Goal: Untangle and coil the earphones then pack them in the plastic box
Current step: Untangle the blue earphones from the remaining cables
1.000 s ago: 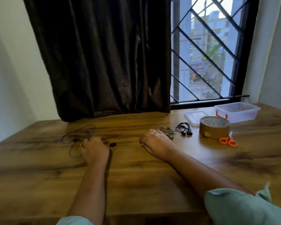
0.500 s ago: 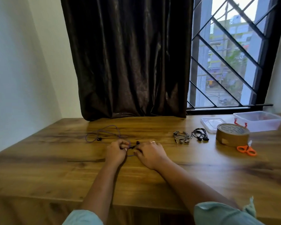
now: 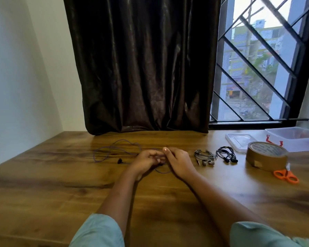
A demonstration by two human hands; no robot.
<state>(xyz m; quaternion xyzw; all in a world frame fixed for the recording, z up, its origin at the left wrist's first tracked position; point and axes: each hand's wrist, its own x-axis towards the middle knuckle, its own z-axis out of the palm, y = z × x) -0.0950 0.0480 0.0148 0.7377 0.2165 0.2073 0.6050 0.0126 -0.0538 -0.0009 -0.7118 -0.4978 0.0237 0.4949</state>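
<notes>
Table (image 3: pixel 61 193); hands (image 3: pixel 146 162) (image 3: pixel 179 163) (curled) pinch earphones (image 3: pixel 119 160)

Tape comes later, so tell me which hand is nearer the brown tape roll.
Right. The right hand sits left of the tape roll; the left hand is farther left, beyond the right hand.

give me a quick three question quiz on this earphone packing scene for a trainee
1. True or false: the lid lies off the plastic box, flat on the table.
2. The purple-corded earphones, held by the left hand and right hand, are: A) neatly coiled B) loose, cord sprawled on the table C) packed in the box
3. Fill in: the orange ____ lie just in front of the tape roll.
Key: 1 true; 2 B; 3 scissors.
</notes>
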